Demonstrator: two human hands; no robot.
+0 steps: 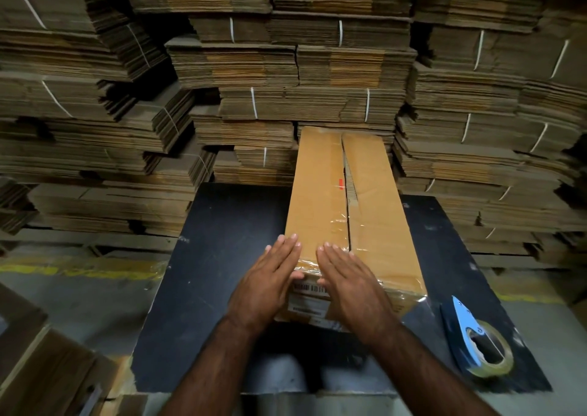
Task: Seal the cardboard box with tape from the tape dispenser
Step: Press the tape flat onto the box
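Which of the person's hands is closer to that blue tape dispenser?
Right. The right hand lies flat on the box's near end, left of the tape dispenser; the left hand is farther left.

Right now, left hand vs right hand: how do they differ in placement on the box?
The left hand sits at the cardboard box's near left corner, fingers wrapping the side edge; the right hand lies nearer the middle, fingertips close to the centre seam. Both are open, palms down, pressing the near end; neither holds the tape dispenser.

Bundled flattened cartons (286,66) wall a dark table (222,257).
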